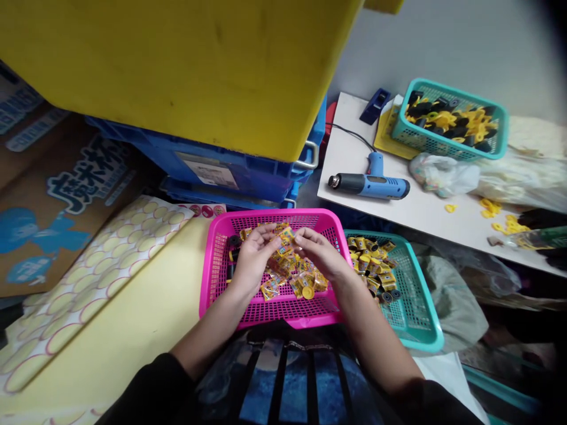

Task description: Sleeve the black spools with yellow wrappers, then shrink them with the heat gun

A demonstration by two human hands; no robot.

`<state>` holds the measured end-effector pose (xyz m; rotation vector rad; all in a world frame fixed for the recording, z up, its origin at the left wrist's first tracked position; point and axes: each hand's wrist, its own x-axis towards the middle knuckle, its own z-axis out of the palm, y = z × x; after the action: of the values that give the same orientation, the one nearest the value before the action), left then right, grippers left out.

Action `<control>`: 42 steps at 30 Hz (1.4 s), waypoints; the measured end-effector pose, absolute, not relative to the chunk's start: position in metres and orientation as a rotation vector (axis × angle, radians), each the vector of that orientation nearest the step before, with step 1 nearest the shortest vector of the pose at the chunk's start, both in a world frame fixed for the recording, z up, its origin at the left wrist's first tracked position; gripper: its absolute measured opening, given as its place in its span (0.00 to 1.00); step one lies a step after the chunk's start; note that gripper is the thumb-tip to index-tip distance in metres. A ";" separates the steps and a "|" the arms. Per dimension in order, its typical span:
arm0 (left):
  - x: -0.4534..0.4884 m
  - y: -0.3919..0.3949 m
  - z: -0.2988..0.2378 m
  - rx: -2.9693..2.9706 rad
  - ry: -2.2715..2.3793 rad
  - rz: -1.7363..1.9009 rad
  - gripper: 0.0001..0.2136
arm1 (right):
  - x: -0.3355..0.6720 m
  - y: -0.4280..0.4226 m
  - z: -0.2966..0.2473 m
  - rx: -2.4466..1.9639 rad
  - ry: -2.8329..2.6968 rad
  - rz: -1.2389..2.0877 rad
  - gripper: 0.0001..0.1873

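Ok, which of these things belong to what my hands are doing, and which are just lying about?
In hand, it seems:
left hand and right hand, both on one packet
pink basket under them, holding more packets
near teal basket, probably

Lying about:
heat gun
far teal basket
plastic bag
loose rings
sticker sheet

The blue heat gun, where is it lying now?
In the head view, the blue heat gun lies on the white table at the person's right, in front of the teal basket of yellow and black parts.
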<state>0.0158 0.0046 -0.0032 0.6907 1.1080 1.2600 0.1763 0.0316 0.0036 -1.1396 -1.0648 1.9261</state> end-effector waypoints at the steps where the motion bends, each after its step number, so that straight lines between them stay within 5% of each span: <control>1: 0.019 0.003 -0.002 0.619 1.109 1.315 0.16 | 0.173 0.030 0.003 -1.141 -1.024 1.928 0.14; 8: 0.019 -0.008 0.003 0.612 1.059 1.279 0.16 | 0.153 0.033 0.007 -1.214 -1.047 1.749 0.16; 14: -0.012 0.004 0.007 0.814 1.224 1.301 0.25 | 0.136 0.040 0.014 -1.348 -1.541 1.351 0.17; 19: -0.048 0.007 0.011 0.833 1.456 1.282 0.14 | 0.112 0.038 -0.010 -1.312 -1.676 1.216 0.27; 23: -0.071 0.005 0.007 0.773 1.613 1.374 0.15 | 0.082 0.039 -0.040 -1.048 -2.424 0.967 0.10; 28: -0.074 0.005 0.011 0.819 1.746 1.388 0.15 | 0.049 0.043 -0.054 -0.699 -2.952 0.555 0.13; 37: -0.068 -0.002 0.006 0.908 1.778 1.257 0.16 | 0.069 0.034 -0.043 -1.339 -2.677 0.758 0.18; 42: -0.050 -0.006 0.005 1.141 1.703 1.225 0.15 | 0.150 0.034 -0.007 -1.359 -1.572 1.413 0.19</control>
<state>-0.0498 -0.0058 0.0049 1.1406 1.7029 1.2253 0.1499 0.0337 -0.0070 -1.3588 -1.5720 1.4127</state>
